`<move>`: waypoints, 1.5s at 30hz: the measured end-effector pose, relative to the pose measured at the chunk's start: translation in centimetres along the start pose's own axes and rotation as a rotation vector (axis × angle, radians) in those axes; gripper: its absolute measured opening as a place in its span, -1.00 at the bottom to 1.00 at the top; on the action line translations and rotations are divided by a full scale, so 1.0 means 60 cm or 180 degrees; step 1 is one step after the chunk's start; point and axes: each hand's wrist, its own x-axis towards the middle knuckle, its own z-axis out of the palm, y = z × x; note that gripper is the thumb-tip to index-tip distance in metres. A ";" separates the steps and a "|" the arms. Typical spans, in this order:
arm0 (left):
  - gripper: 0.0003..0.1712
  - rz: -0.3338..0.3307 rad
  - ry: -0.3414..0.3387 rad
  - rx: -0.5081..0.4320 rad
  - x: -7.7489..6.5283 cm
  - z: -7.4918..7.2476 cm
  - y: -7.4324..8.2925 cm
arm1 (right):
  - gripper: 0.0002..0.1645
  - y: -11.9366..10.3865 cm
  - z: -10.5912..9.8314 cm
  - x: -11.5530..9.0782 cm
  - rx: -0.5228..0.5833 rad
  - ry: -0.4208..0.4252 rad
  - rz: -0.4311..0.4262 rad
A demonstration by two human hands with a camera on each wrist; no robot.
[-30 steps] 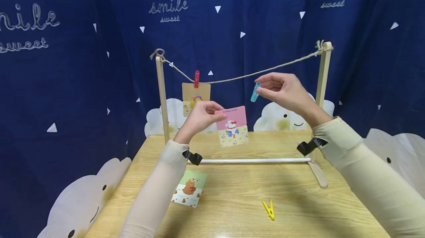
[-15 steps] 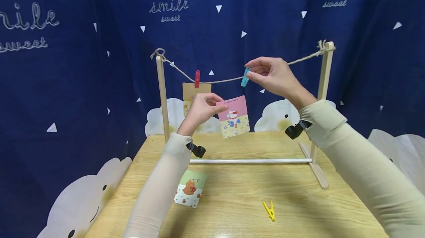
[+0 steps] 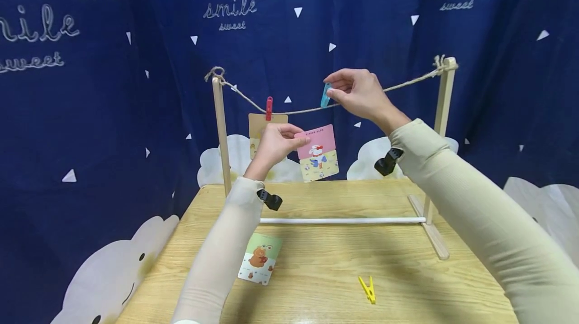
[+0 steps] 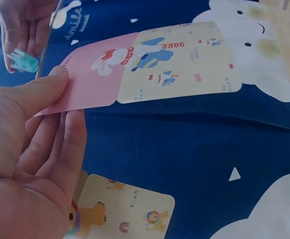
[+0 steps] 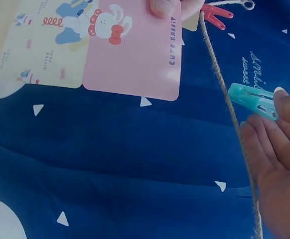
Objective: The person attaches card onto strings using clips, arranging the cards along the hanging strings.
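My left hand (image 3: 277,143) pinches a pink and yellow rabbit card (image 3: 318,155) by its upper left edge, thumb on the front. The card hangs tilted just below the twine (image 3: 298,111). Up at the twine, my right hand (image 3: 357,90) pinches a light blue clothespin (image 3: 325,95) between thumb and fingers. In the right wrist view the clothespin (image 5: 253,101) has its tip right at the twine, above the card's top edge. To the left, a red clothespin (image 3: 269,108) holds a tan card (image 3: 260,125) on the twine, partly hidden behind my left hand.
Wooden posts (image 3: 221,133) (image 3: 443,98) carry the twine, with a white rod (image 3: 344,220) low between them. On the wooden table (image 3: 316,274) lie a green and white bear card (image 3: 260,258) and a yellow clothespin (image 3: 368,290). A dark blue curtain (image 3: 362,22) hangs behind.
My right hand has moved left and up, bringing the light blue clothespin to the twine. My left hand has raised the rabbit card closer to the twine.
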 end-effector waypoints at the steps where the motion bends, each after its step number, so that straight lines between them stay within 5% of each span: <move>1: -0.73 0.0005 0.0013 -0.0002 0.001 0.000 -0.001 | -0.62 0.000 0.001 0.003 -0.0003 0.0006 0.0008; 45: -0.77 -0.0023 0.0045 -0.0107 0.008 0.001 0.003 | -0.85 -0.001 0.040 0.013 0.0096 -0.0324 0.0250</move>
